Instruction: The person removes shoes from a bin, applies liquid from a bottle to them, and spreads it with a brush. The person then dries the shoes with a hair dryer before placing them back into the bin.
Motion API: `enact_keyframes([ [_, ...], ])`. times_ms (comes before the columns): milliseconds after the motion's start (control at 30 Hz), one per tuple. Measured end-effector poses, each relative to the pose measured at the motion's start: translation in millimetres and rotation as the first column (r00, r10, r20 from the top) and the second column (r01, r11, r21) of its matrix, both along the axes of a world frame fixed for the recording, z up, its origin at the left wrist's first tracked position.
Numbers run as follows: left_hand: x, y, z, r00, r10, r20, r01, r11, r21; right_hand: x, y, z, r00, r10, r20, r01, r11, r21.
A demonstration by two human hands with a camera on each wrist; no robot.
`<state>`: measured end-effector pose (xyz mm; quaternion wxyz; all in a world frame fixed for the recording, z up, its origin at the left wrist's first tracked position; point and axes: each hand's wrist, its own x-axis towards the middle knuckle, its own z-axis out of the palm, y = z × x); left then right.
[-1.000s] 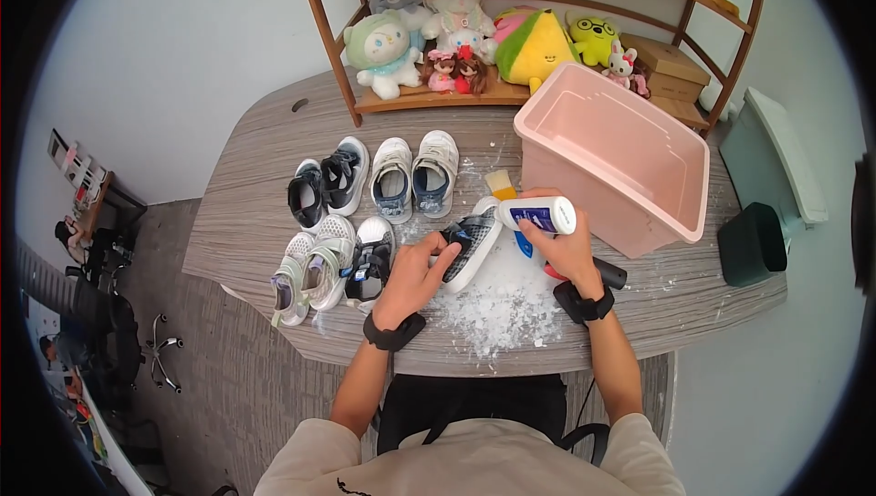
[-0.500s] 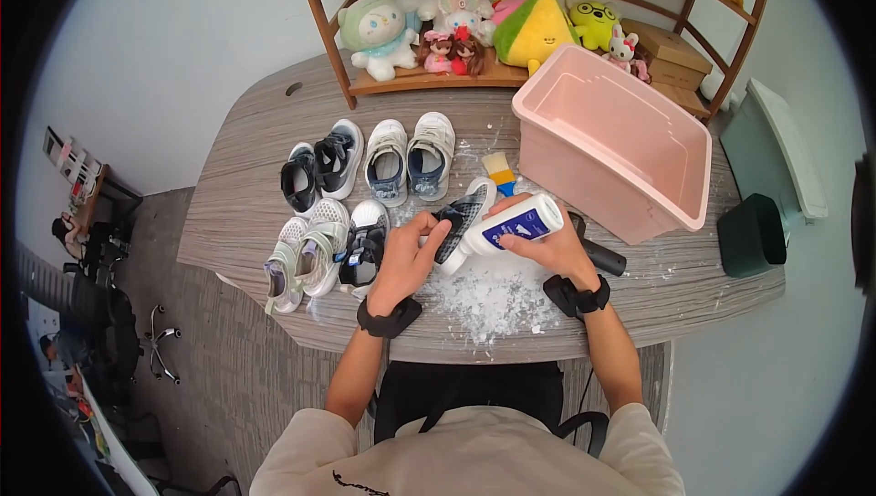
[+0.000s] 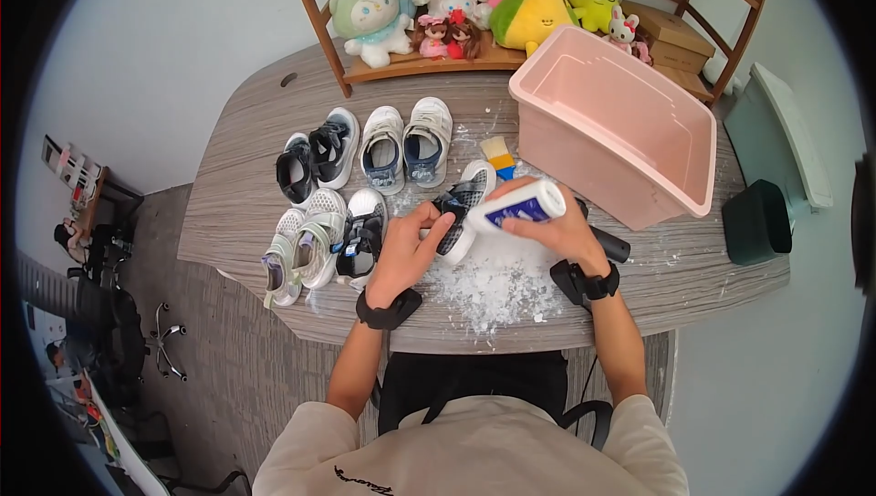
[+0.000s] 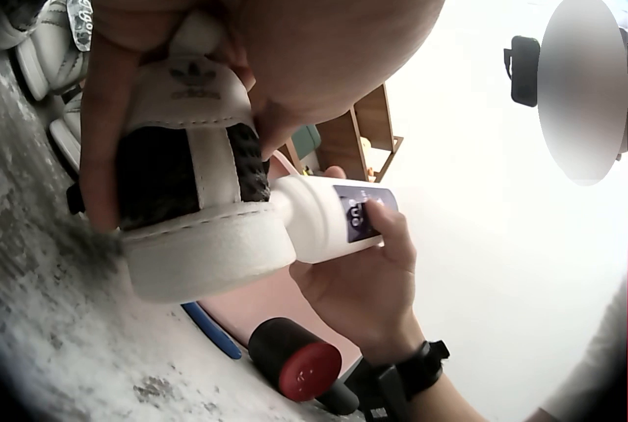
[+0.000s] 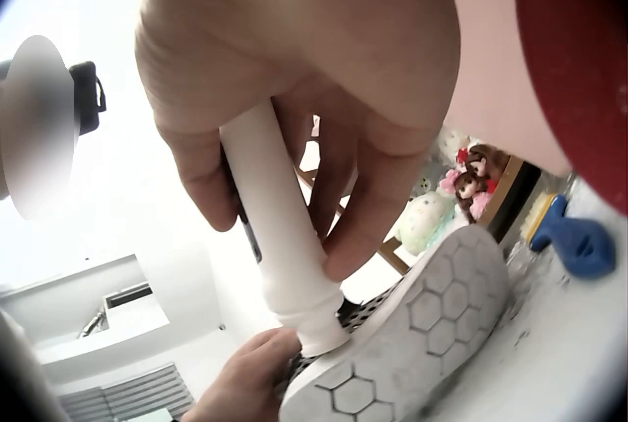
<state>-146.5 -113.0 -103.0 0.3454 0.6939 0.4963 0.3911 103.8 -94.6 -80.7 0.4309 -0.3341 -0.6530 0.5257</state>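
In the head view, my left hand (image 3: pixel 404 254) grips a black-and-white child's shoe (image 3: pixel 474 187) by its heel end, toe pointing away from me. A white bottle (image 3: pixel 540 197) with a dark blue label is in my right hand (image 3: pixel 570 233), tilted down toward the shoe. From the right wrist, the bottle's narrow head (image 5: pixel 309 319) presses at the shoe's upper edge just above the white sole (image 5: pixel 442 309), which has a hexagon pattern. The left wrist view shows the shoe's white heel (image 4: pixel 211 260), with fingers on both sides of it.
Several shoes, such as a white one (image 3: pixel 429 135), stand in two rows at left. A blue-handled brush (image 3: pixel 498 156) lies behind the held shoe. White flakes (image 3: pixel 497 291) cover the tabletop. Right are a pink bin (image 3: pixel 584 172) and a black cylinder with a red end (image 4: pixel 309 373).
The bottle went from the shoe's toe down toward its near end, then back up slightly along its side. The shoe tilted up and came down again in my left hand.
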Motion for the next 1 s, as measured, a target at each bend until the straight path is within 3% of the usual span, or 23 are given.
enact_keyframes([
  [33, 1, 0, 0, 1.0, 0.0, 0.012, 0.0, 1.0, 0.003, 1, 2, 0, 1.0, -0.005, -0.001, 0.005, 1.0, -0.001],
  [133, -1, 1, -1, 1.0, -0.015, -0.026, 0.015, 1.0, -0.008, 1, 7, -2, 0.974, -0.226, -0.002, 0.226, 0.972, 0.07],
  [267, -1, 1, -4, 0.999, -0.035, 0.005, 0.035, 0.999, -0.002, -2, 9, -4, 0.936, -0.349, 0.044, 0.343, 0.934, 0.101],
  [333, -2, 1, -5, 0.998, -0.043, -0.038, 0.043, 0.999, 0.002, -4, 10, -6, 0.883, -0.459, 0.094, 0.435, 0.878, 0.202],
  [500, 0, -1, 0, 1.0, -0.022, -0.019, 0.021, 1.0, -0.008, -1, 9, -4, 0.889, -0.45, 0.086, 0.433, 0.886, 0.168],
  [700, -1, 2, 2, 1.0, 0.019, -0.012, -0.019, 1.0, -0.01, 3, 5, -1, 0.978, -0.207, 0.007, 0.204, 0.972, 0.112],
  [767, -1, 0, 0, 0.999, 0.035, -0.004, -0.035, 0.999, -0.028, 3, 0, -1, 1.0, -0.007, 0.01, 0.007, 1.0, -0.005],
  [900, 0, -2, -1, 0.999, 0.024, 0.021, -0.023, 1.0, -0.016, -9, -7, 3, 0.989, 0.149, 0.006, -0.148, 0.987, -0.059],
  [1000, 1, -1, -1, 1.0, 0.016, 0.018, -0.016, 1.0, 0.001, -11, -6, 0, 0.986, 0.162, 0.03, -0.161, 0.986, -0.033],
])
